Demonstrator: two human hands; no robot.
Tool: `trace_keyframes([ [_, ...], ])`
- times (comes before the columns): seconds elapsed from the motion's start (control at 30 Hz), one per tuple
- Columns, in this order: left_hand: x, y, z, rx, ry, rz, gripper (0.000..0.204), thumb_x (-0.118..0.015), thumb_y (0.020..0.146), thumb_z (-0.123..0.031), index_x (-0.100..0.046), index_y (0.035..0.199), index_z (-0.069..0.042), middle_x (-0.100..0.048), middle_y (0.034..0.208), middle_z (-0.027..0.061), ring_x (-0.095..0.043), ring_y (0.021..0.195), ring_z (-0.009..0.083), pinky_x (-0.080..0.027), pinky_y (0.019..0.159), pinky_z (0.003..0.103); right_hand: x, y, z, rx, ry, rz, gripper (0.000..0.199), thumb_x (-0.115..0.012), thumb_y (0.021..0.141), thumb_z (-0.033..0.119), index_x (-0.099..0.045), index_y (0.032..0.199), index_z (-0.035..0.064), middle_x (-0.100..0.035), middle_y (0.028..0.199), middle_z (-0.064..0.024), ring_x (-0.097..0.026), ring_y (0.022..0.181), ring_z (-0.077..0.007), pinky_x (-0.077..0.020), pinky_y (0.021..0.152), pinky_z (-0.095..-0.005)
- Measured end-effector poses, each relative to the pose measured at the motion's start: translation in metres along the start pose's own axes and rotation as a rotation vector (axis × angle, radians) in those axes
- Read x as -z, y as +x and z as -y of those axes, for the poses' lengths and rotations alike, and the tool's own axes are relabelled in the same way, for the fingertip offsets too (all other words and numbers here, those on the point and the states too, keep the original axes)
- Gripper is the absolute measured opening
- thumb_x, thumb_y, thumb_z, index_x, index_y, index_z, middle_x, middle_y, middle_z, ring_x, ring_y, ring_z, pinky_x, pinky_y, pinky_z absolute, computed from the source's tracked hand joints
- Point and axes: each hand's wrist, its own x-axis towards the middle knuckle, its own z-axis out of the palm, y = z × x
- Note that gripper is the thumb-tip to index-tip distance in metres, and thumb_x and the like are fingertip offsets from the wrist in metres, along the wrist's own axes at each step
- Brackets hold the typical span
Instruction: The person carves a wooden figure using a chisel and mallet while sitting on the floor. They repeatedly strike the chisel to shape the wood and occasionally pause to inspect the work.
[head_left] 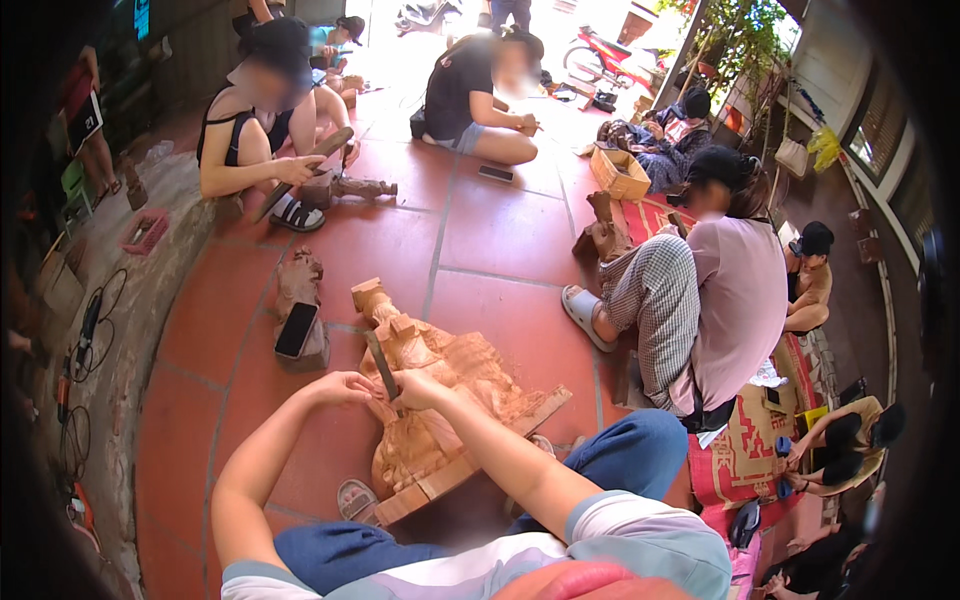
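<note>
From my remote seat I look down through the head camera at a pale wooden carving (462, 366) on the red tiled floor (500, 235), directly in front of the wearer's bent knees. Its long axis runs obliquely: the narrow, blocky end points away from the wearer and to the left, while the broad base faces back toward the wearer and slightly right. The straight lower edge of that base slants, its right end farther from the wearer than its left.

Above the carving I see a slim dark tool (381, 366). Its long axis leans, the upper end toward the far left and the lower end toward the near right. The right hand (418, 389) has its fingers curled and clamped on the tool near its lower end. The left hand (345, 388) is just beside it, fingers bent and bunched close together; I cannot tell whether their tips touch the tool or the wood.

Left of the carving, a black-screened phone (296, 330) rests on a darker carved block (299, 275). Near the base's left corner I make out a sandal (357, 500). To the right sits a person in a pink top (738, 290), knees drawn up.
</note>
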Motion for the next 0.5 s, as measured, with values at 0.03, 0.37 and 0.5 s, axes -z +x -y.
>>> trace_keyframes([
  [0.03, -0.002, -0.005, -0.007, 0.004, -0.046, -0.019, 0.039, -0.067, 0.082, -0.026, -0.056, 0.115, -0.009, -0.062, 0.098, 0.0005, -0.057, 0.088, 0.0085, -0.047, 0.073, 0.025, -0.001, -0.004, 0.005, 0.010, -0.040, -0.021, 0.036, -0.073, 0.064, 0.014, -0.062, 0.098, 0.0076, -0.066, 0.080, -0.0082, -0.064, 0.077, -0.0202, -0.0490, 0.067, -0.0342],
  [0.37, -0.007, -0.003, -0.017, -0.048, -0.330, -0.090, 0.022, -0.065, 0.085, -0.025, -0.061, 0.101, -0.011, -0.065, 0.092, -0.0015, -0.060, 0.081, 0.0068, -0.046, 0.071, 0.022, 0.008, -0.013, 0.030, -0.015, -0.079, 0.004, 0.032, -0.072, 0.065, 0.019, -0.063, 0.093, 0.0099, -0.066, 0.084, -0.0101, -0.063, 0.082, -0.0265, -0.0477, 0.071, -0.0360],
  [0.5, -0.009, -0.001, -0.006, -0.071, -0.332, -0.156, 0.019, -0.066, 0.084, -0.023, -0.063, 0.097, -0.009, -0.065, 0.085, -0.0012, -0.060, 0.076, 0.0081, -0.046, 0.069, 0.022, -0.003, -0.010, 0.028, 0.011, -0.129, -0.029, 0.030, -0.072, 0.065, 0.023, -0.063, 0.091, 0.0099, -0.065, 0.082, -0.0106, -0.063, 0.080, -0.0279, -0.0473, 0.069, -0.0377],
])
